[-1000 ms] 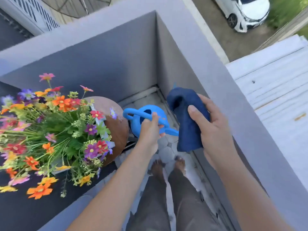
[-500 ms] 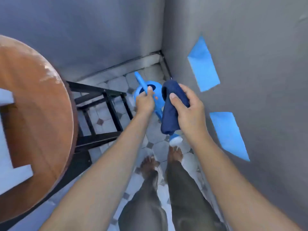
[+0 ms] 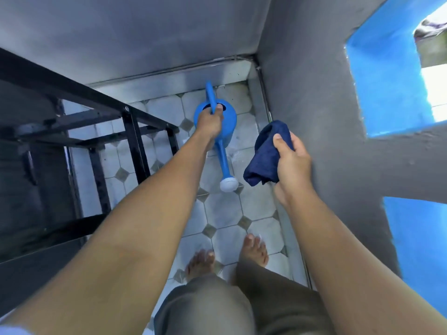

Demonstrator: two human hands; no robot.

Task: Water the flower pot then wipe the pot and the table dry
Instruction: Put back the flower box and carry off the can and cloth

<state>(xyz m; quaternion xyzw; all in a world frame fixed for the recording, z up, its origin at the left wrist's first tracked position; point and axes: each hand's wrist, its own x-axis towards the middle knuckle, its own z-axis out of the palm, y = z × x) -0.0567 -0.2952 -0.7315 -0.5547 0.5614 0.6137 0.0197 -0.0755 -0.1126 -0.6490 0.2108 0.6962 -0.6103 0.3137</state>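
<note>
A blue watering can [image 3: 227,126] with a white spout head sits low at the tiled floor in the corner, spout pointing toward me. My left hand [image 3: 210,123] is shut on its handle from above. My right hand [image 3: 291,163] holds a bunched dark blue cloth [image 3: 264,153] to the right of the can, close to the grey wall. Neither the flower pot nor the table top is in view.
Black metal table legs and crossbars [image 3: 130,131] stand at the left. Grey walls [image 3: 314,97] close the corner behind and to the right, with blue-painted openings [image 3: 387,83] in the right wall. My bare feet [image 3: 227,257] stand on the white tiles.
My view has dropped from the flowers and table top down to the floor. My left hand has lowered the watering can to the tiles; my right hand with the cloth has moved away from the can.
</note>
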